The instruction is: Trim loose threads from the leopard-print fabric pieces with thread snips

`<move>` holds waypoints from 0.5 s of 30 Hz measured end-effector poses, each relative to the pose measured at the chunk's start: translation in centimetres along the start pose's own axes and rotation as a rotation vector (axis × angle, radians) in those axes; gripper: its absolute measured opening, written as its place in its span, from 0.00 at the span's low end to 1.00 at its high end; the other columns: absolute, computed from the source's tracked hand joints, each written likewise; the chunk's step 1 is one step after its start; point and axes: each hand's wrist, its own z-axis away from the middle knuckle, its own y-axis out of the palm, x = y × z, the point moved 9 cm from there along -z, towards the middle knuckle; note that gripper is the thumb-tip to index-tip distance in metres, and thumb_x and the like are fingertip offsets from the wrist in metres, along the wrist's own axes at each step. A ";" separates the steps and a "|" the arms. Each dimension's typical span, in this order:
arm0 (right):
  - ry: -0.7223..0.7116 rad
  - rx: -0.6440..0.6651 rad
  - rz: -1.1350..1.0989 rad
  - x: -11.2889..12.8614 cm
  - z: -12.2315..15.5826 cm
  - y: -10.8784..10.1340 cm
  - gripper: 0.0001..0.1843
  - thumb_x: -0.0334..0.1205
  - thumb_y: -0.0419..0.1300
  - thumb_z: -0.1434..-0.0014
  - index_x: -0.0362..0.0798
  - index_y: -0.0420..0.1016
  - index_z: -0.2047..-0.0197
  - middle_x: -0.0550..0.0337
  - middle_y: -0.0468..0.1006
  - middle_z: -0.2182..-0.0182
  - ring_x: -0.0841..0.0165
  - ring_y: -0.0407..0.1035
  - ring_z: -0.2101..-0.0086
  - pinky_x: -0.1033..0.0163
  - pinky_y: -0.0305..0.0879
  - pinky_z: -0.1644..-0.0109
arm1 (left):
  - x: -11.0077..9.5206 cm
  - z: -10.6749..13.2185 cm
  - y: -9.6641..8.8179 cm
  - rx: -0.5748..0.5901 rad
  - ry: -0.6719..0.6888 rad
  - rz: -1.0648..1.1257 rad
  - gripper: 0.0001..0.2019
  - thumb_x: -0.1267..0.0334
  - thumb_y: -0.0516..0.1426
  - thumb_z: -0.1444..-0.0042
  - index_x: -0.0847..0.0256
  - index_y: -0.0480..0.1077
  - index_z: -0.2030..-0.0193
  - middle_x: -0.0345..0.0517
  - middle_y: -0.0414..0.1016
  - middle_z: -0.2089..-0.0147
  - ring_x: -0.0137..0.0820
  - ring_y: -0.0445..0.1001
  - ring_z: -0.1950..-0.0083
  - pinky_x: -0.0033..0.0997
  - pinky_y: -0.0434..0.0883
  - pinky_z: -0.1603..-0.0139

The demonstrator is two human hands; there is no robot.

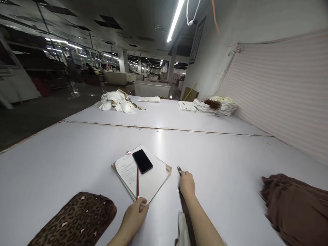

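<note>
Gripping small scissors (179, 169) in the right hand (187, 183), fist closed around the handles, blades poking out toward 12 o'clock just beside the notebook (151, 177) corner; a dark strip of fabric (185, 208) seemingly running under the wrist, though hard to tell whether pinched too. Pressing the left hand (134, 214) on the near corner of the notebook at 6 o'clock, fingers curled over the edge, not lifting it. Lying across the open pages: a red pen (137, 182) and, toward 12 o'clock, a black phone (142, 161). Resting on the white bench (217, 160), a leopard-print cloth (77, 218) at 8 o'clock and a brown pile (294, 205) at 3 o'clock, well apart from both hands. Risking a nick to the paper or a scratch on the phone if swinging the exposed blades leftward; risking the phone and pen sliding off if tipping or tugging the notebook; possibly snagging the strip under the forearm and cutting crooked.
</note>
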 end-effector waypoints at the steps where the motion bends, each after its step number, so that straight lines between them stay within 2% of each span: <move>1: 0.027 -0.018 -0.011 -0.2 -0.1 0.2 0.18 0.23 0.47 0.45 0.39 0.75 0.56 0.40 0.73 0.58 0.50 0.64 0.53 0.54 0.60 0.52 | 0.3 -0.1 0.1 0.012 -0.010 0.044 0.11 0.62 0.48 0.42 0.59 0.69 0.58 0.35 0.66 0.77 0.29 0.70 0.69 0.25 0.63 0.66; 4: 0.095 -0.038 -0.098 -0.4 0.0 0.7 0.18 0.29 0.49 0.44 0.38 0.72 0.53 0.40 0.75 0.60 0.51 0.69 0.58 0.53 0.65 0.57 | 0.7 0.3 0.4 0.044 0.027 0.132 0.11 0.61 0.50 0.43 0.58 0.69 0.58 0.34 0.66 0.76 0.29 0.69 0.69 0.24 0.63 0.66; 7: 0.054 -0.018 -0.223 1.9 0.6 1.6 0.16 0.34 0.48 0.42 0.42 0.71 0.53 0.49 0.78 0.64 0.59 0.73 0.65 0.59 0.69 0.62 | 1.1 1.2 0.6 0.057 0.064 0.206 0.14 0.60 0.50 0.44 0.58 0.69 0.54 0.36 0.69 0.73 0.30 0.70 0.67 0.24 0.64 0.64; 11: -0.181 0.001 -0.316 9.3 3.4 3.5 0.15 0.33 0.50 0.43 0.45 0.70 0.53 0.53 0.77 0.61 0.63 0.72 0.62 0.61 0.68 0.58 | 1.8 2.4 1.0 0.069 0.073 0.289 0.20 0.59 0.49 0.45 0.61 0.67 0.47 0.38 0.72 0.70 0.30 0.71 0.66 0.25 0.65 0.62; 13: -0.324 0.023 -0.305 13.4 5.4 4.6 0.16 0.29 0.53 0.46 0.47 0.72 0.54 0.55 0.76 0.60 0.62 0.70 0.59 0.59 0.66 0.54 | 2.1 3.0 1.3 0.087 0.082 0.270 0.21 0.59 0.49 0.46 0.62 0.67 0.48 0.39 0.73 0.69 0.30 0.70 0.67 0.25 0.65 0.63; 15: -0.428 0.052 -0.258 16.5 7.2 5.6 0.17 0.25 0.55 0.49 0.49 0.73 0.57 0.56 0.76 0.62 0.60 0.68 0.58 0.57 0.64 0.53 | 2.3 3.8 1.8 0.131 0.104 0.236 0.20 0.58 0.49 0.47 0.63 0.68 0.49 0.40 0.74 0.69 0.29 0.70 0.67 0.25 0.66 0.63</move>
